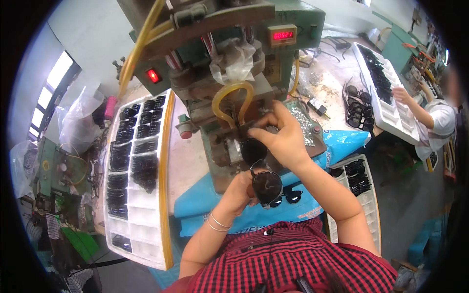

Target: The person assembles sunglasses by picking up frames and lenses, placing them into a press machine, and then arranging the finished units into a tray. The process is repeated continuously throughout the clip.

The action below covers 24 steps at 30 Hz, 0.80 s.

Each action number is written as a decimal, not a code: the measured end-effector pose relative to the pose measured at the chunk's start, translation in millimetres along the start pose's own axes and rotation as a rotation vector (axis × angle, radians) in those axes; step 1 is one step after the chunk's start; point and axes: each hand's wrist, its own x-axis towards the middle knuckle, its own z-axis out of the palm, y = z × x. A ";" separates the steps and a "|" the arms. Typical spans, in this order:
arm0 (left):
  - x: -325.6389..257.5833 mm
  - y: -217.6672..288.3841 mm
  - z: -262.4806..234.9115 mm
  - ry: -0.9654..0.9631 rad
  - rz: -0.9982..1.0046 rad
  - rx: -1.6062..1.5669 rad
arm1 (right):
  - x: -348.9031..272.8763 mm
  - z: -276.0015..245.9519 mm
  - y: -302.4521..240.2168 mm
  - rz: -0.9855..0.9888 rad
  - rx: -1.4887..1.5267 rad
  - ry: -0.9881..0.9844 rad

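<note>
We are holding dark round sunglasses (267, 188) in front of the green press (307, 22), our left hand (239, 194) gripping the frame beside the lower lens. Our right hand (285, 141) is reaching in by the upper lens, thumb and forefinger curving near the yellowish tube loop (248, 97) (we are not able to tell whether they are pinching the frame). Below, a blue plastic bag (195, 202) is lying under another pair of glasses (293, 196). At our left, a white tray (142, 229) is holding dark eyewear; at our right, a co-worker (442, 118) is touching another tray (398, 117).
</note>
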 end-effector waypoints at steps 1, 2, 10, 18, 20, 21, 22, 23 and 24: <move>3.9 6.2 5.9 -0.011 -0.003 -0.063 | -1.6 -0.6 1.3 -0.001 -0.040 -0.008; 7.4 11.9 11.5 -0.022 -0.006 -0.125 | -3.1 -1.1 2.7 -0.002 -0.080 -0.017; -20.6 71.6 27.7 0.272 0.491 0.557 | -12.0 23.2 0.1 0.143 0.352 -0.006; 18.8 137.1 9.4 0.620 0.994 0.659 | -17.1 34.6 5.3 0.066 0.391 0.124; 16.4 136.7 14.1 0.636 0.968 0.561 | -16.3 39.7 6.6 -0.010 0.244 0.123; 15.2 140.5 15.2 0.628 0.964 0.571 | -15.0 41.2 5.6 -0.012 0.276 0.104; 14.3 142.3 15.7 0.619 0.961 0.581 | -16.9 40.3 3.5 0.024 0.315 0.102; 15.9 140.8 17.1 0.606 0.988 0.555 | -19.7 38.9 1.2 0.058 0.354 0.099; 17.6 142.2 17.5 0.598 0.973 0.549 | -19.2 37.1 -0.7 0.083 0.393 0.099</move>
